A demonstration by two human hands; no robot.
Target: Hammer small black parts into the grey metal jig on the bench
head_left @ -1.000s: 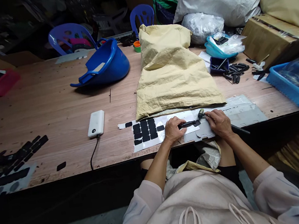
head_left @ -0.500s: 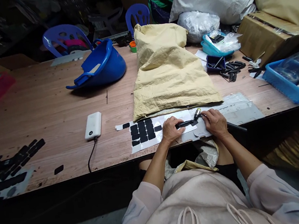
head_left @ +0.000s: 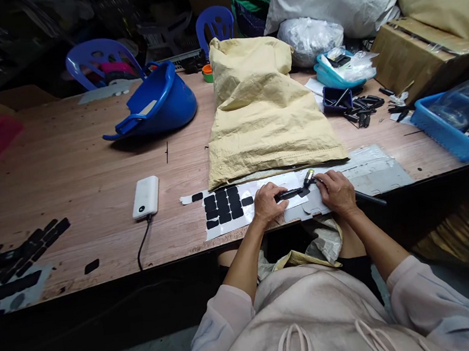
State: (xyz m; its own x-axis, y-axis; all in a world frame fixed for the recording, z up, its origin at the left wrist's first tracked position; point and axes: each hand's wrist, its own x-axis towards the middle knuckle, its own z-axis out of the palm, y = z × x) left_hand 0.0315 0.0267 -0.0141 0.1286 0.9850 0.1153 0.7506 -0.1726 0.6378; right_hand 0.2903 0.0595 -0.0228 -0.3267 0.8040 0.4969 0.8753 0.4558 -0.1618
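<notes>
My left hand (head_left: pixel 269 202) is closed at the near edge of the table, its thumb and fingers pinching a slim black piece (head_left: pixel 290 194) that points right. My right hand (head_left: pixel 337 191) is wrapped round a small hammer, whose dark handle (head_left: pixel 370 198) sticks out to the right past the table edge. The hammer's head (head_left: pixel 309 177), metallic with a yellowish end, rests by the far end of the black piece. Beneath both hands lies a white sheet (head_left: pixel 247 188). Rows of black rounded patches (head_left: pixel 223 205) are on the sheet, left of my left hand.
A yellow sack (head_left: pixel 271 107) lies just beyond my hands. Leftward are a white power bank (head_left: pixel 146 197) with a cable and a tilted blue basin (head_left: pixel 168 103). At right stand a blue basket (head_left: pixel 441 139), a cardboard box (head_left: pixel 422 58) and scattered black pieces (head_left: pixel 364 109).
</notes>
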